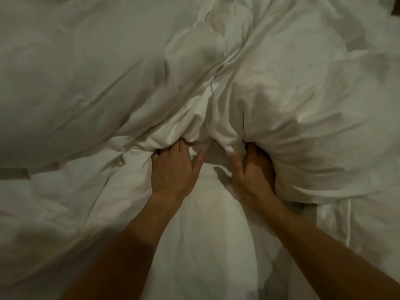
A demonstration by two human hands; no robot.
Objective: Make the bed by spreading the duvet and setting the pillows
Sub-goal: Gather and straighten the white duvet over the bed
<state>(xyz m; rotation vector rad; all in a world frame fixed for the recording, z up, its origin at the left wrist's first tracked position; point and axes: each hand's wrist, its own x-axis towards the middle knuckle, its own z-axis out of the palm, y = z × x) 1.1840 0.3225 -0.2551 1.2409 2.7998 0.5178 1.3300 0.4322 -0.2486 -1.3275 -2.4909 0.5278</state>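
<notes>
White bedding fills the whole view, so no edge or corner of the bed shows and places can only be told against the folds themselves. The duvet (134, 87) lies bunched in thick rolls across the far half, with a deep crease running through its middle toward the hands. The left hand (173, 169) has its fingers curled into a gathered wad of that white cloth, thumb out to the side, gripping it. The right hand (253, 169) grips the neighbouring fold in the same way — its fingertips are buried in the cloth and cannot be seen. Both forearms reach in from the near edge of the view, close together, over a smoother stretch of white fabric. To the right of the right hand sits a puffed, rounded mass (320, 135) that may be a pillow or more duvet; the blur and the even white make it hard to tell. A small pale tab or fastener (119, 163) shows on a seam left of the left hand — too small to identify. A dark patch (396, 11) sits at the far right corner, cut off.
</notes>
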